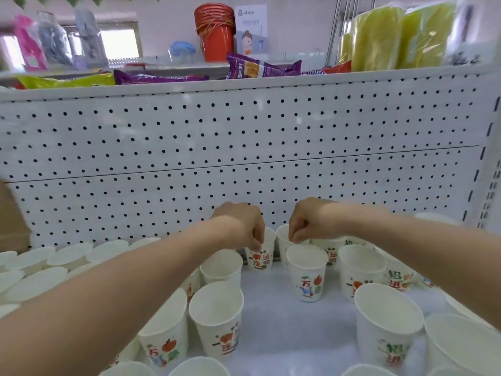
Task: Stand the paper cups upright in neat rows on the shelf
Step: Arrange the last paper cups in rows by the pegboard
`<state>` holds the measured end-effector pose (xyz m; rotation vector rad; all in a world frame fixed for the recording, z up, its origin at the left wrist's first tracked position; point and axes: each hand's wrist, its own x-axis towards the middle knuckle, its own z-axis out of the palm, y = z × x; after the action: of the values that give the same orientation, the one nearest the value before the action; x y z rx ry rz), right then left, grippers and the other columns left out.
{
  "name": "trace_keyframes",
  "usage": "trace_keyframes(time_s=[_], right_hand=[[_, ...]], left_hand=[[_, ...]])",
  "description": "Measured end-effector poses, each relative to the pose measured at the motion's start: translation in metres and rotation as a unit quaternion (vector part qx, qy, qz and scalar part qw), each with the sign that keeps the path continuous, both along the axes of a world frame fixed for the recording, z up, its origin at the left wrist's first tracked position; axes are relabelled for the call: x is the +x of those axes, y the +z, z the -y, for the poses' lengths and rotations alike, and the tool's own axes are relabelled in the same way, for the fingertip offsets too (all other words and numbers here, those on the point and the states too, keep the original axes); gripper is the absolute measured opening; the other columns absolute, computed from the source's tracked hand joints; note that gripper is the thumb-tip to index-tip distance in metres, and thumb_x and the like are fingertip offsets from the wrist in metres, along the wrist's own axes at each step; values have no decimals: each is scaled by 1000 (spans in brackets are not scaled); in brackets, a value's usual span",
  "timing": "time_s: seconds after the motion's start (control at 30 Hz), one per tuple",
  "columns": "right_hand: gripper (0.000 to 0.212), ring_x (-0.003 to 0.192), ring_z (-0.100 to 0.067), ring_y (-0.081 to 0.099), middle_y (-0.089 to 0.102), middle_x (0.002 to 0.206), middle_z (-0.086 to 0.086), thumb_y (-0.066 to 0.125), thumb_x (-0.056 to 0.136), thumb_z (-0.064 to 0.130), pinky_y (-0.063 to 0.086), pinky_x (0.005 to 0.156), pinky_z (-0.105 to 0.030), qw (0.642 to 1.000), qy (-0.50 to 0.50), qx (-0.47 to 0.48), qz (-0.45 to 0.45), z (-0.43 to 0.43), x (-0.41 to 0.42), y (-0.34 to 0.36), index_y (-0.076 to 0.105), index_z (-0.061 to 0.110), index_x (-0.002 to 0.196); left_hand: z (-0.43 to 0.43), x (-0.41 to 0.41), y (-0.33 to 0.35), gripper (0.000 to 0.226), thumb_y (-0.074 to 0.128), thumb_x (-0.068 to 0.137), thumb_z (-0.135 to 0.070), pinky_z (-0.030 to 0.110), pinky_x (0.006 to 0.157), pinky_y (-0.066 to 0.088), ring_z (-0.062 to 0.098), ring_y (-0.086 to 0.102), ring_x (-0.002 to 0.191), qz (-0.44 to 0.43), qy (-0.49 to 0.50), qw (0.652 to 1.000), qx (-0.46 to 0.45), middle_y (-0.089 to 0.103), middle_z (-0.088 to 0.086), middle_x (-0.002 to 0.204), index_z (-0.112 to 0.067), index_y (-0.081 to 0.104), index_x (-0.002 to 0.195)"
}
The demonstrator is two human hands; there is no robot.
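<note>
Several white paper cups with coloured prints stand upright on the white shelf. My left hand pinches the rim of a cup at the back of the shelf. My right hand pinches the rim of the neighbouring back cup. In front of that one stands a cup printed with a red fruit. Other upright cups are at front left and front right. My forearms hide some cups behind them.
A white pegboard back panel rises right behind the cups. Rows of cups fill the shelf's left side. The upper shelf holds snack bags, a stack of red buckets and yellow packs. A cardboard box stands at far left.
</note>
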<state>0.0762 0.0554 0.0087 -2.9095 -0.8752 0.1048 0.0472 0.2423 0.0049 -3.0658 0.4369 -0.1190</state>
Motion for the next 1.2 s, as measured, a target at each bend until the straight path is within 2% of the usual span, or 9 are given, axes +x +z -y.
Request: trace_keyframes(time_s=[0.13, 0.2, 0.3, 0.43, 0.53, 0.63, 0.77, 1.0, 1.2], right_hand=[[14, 88, -11, 65, 72, 101, 7, 67, 88, 24, 54, 82, -30, 999, 17, 29, 11, 5, 0, 1, 75, 23, 99], [11, 82, -8, 64, 72, 95, 9, 66, 88, 23, 54, 79, -30, 996, 26, 80, 42, 18, -7, 8, 75, 23, 95], [9, 75, -3, 63, 71, 83, 14, 68, 87, 28, 52, 71, -28, 993, 20, 113, 34, 48, -31, 23, 76, 26, 85], [16, 75, -5, 66, 71, 75, 17, 71, 80, 46, 55, 75, -32, 998, -21, 42, -38, 83, -59, 23, 75, 31, 76], [25, 71, -9, 65, 71, 75, 10, 70, 79, 51, 54, 70, -31, 998, -51, -1, -37, 84, -66, 8, 74, 27, 73], [25, 61, -8, 58, 70, 72, 6, 69, 82, 44, 47, 59, -24, 998, -35, -24, -48, 74, -70, -2, 73, 22, 72], [23, 55, -6, 51, 69, 71, 4, 67, 85, 38, 41, 54, -21, 999, -7, 5, -33, 55, -71, -3, 70, 21, 71], [19, 59, -7, 55, 67, 69, 8, 68, 85, 39, 45, 57, -26, 999, 31, 23, -1, 20, -68, -11, 72, 23, 76], [17, 73, -8, 64, 72, 81, 11, 68, 85, 41, 54, 70, -33, 999, 33, 14, -1, 13, -65, -15, 75, 26, 86]], left_hand=[[2, -6, 2, 24, 74, 78, -42, 25, 75, 49, 7, 62, 88, 7, -7, 999, -31, 68, -17, 98, -31, 70, 99], [4, -17, 7, 21, 71, 81, -42, 24, 79, 49, 2, 60, 90, 25, -49, 993, -103, 67, -18, 97, -32, 69, 100], [15, -43, 16, 16, 73, 81, -38, 12, 77, 47, -6, 59, 88, -28, -123, 972, -198, 69, -19, 92, -31, 73, 95], [34, -54, 7, 28, 77, 78, -37, 6, 75, 39, -3, 57, 92, -76, -143, 978, -130, 65, -22, 92, -31, 73, 105], [46, -48, -5, 24, 76, 79, -32, 22, 85, 50, 1, 61, 91, -73, -147, 983, -82, 71, -18, 98, -30, 74, 104], [45, -45, -3, 17, 75, 81, -27, 31, 83, 55, 4, 66, 84, -75, -142, 985, -68, 73, -15, 91, -29, 75, 97], [21, -51, 8, 12, 75, 80, -22, 27, 78, 56, 1, 65, 78, -103, -125, 984, -76, 71, -16, 83, -29, 76, 91], [-9, -62, 2, 13, 77, 79, -23, 11, 70, 45, -6, 62, 75, -102, -91, 988, -72, 68, -21, 79, -29, 76, 91], [-7, -62, 1, 16, 77, 79, -24, 20, 81, 52, -4, 63, 77, -75, -93, 991, -56, 68, -20, 81, -29, 75, 94]])
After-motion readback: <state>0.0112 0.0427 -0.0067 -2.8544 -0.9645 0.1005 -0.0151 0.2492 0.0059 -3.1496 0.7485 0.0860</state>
